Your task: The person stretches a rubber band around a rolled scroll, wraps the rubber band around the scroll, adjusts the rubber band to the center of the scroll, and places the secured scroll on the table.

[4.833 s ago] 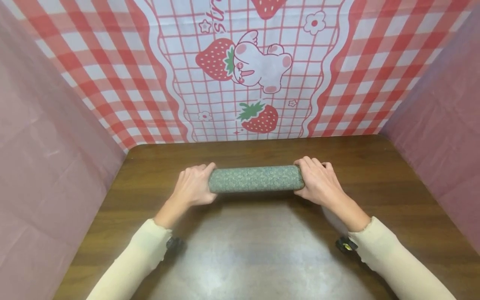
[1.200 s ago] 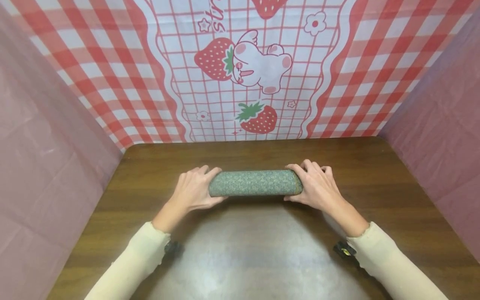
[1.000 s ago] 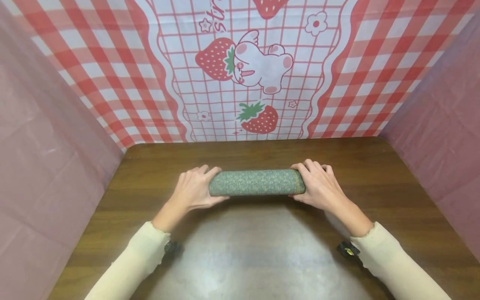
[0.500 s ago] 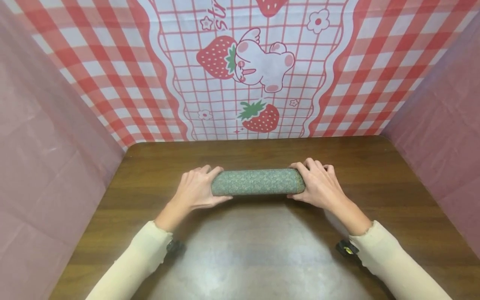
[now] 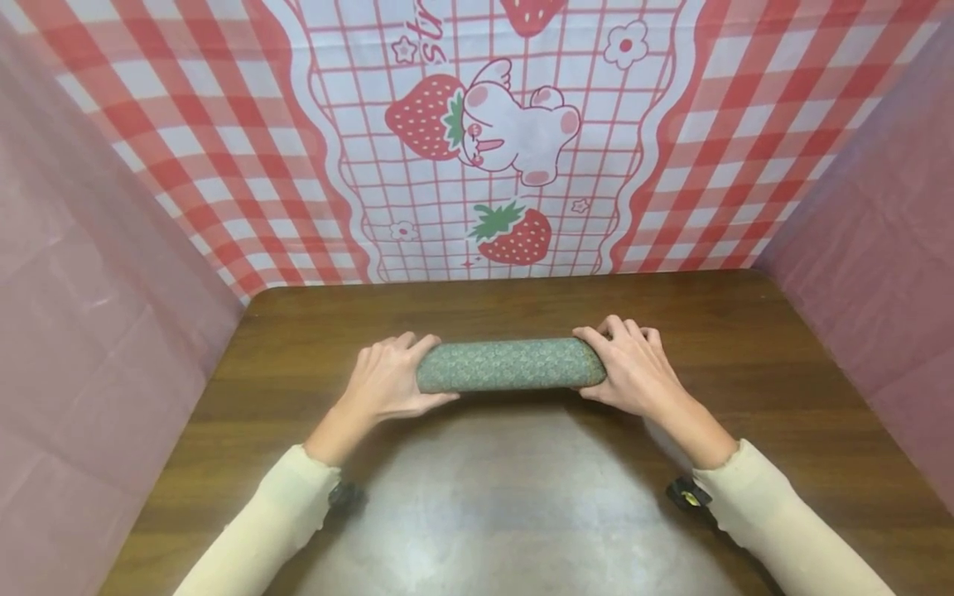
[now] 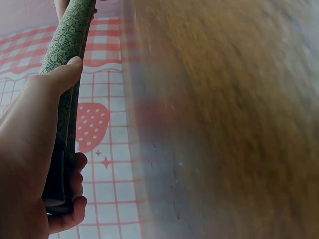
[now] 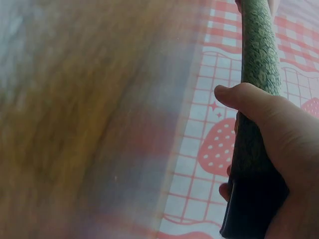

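A long green object (image 5: 514,365) with a small leafy pattern and a rounded top is held level above the brown table. It looks like a case; its exact kind cannot be told. My left hand (image 5: 387,377) grips its left end, thumb along the near side and fingers on the far side. At the right end, my right hand (image 5: 633,364) grips it likewise. A yellowish line shows near that end in the head view. In the left wrist view, the green object (image 6: 69,42) has a lengthwise seam and a dark end; the right wrist view also shows a dark end.
The wooden table (image 5: 477,488) has a bright glare in its middle. Behind its far edge hangs a red-checked strawberry cloth (image 5: 514,141). Pink sheets (image 5: 89,290) close off both sides. Dark wrist cameras (image 5: 687,494) sit under the sleeves.
Since the earliest frame, both hands have shifted their grip and the object sits slightly nearer me. The yellowish line at its right end now shows. Over the last second, only tiny shifts appear.
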`<state>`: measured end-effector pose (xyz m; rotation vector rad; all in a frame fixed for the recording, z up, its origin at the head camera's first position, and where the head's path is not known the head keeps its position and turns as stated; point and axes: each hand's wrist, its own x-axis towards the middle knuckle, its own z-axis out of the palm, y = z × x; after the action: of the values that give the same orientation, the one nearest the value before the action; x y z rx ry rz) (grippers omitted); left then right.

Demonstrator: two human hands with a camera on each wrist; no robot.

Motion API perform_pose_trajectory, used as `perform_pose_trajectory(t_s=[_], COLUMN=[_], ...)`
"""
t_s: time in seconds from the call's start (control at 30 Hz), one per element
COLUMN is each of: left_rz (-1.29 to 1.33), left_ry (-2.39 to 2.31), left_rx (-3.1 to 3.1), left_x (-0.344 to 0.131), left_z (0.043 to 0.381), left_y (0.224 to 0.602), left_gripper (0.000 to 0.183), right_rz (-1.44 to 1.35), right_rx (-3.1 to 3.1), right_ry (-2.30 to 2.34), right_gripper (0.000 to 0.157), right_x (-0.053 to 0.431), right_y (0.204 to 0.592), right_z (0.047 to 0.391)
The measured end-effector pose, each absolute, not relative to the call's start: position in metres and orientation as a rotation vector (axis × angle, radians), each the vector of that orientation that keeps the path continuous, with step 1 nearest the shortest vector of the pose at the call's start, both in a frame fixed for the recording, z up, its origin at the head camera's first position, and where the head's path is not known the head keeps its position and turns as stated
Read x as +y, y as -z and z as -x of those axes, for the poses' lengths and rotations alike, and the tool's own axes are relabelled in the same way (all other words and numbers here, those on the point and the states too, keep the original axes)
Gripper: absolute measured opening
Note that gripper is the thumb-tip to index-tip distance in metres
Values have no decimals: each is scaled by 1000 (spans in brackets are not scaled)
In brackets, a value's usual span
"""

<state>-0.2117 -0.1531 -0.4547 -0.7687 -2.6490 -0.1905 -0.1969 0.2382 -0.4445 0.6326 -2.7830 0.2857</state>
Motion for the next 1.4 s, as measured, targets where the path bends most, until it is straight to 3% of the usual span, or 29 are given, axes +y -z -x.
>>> perform_pose_trajectory(t_s=[1.03, 1.4], left_rz=[774, 780], left_ry=[178, 224], left_rx=[-2683, -2613], left_x=[-151, -149], left_z=[209, 212], left_y=[459, 452], left_gripper=[90, 88], right_rz=[-586, -632], right_rx=[-2770, -2745], right_ry=[-251, -291], right_gripper=[90, 89], right_x=[233, 239], right_y=[447, 430], right_z=[194, 195])
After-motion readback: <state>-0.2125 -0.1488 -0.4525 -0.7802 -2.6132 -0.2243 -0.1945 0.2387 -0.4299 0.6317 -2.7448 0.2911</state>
